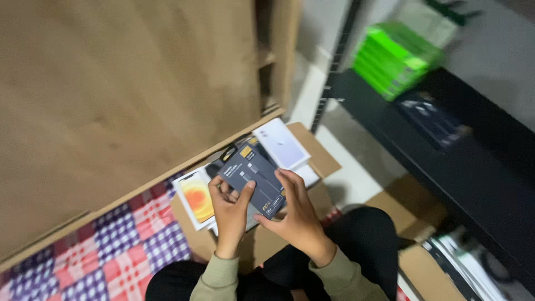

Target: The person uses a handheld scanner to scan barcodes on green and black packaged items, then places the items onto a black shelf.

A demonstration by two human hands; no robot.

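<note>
- Both hands are holding one dark grey flat box in front of the person's body.
- Left hand is gripping the box's near left side, with the thumb lying on top and the fingers curling under.
- Right hand is holding the box's right edge, with the fingers reaching up along the side.
- Just behind the left hand, a white box with an orange picture is lying under the dark box.
- Past the fingertips of the right hand, a white box with a pale purple picture is resting on top of an open cardboard carton.
- Off to the left of the left hand, a checked cloth in red, purple and white is covering the floor.
- Far beyond the right hand, green packs are sitting stacked on a black shelf.
</note>
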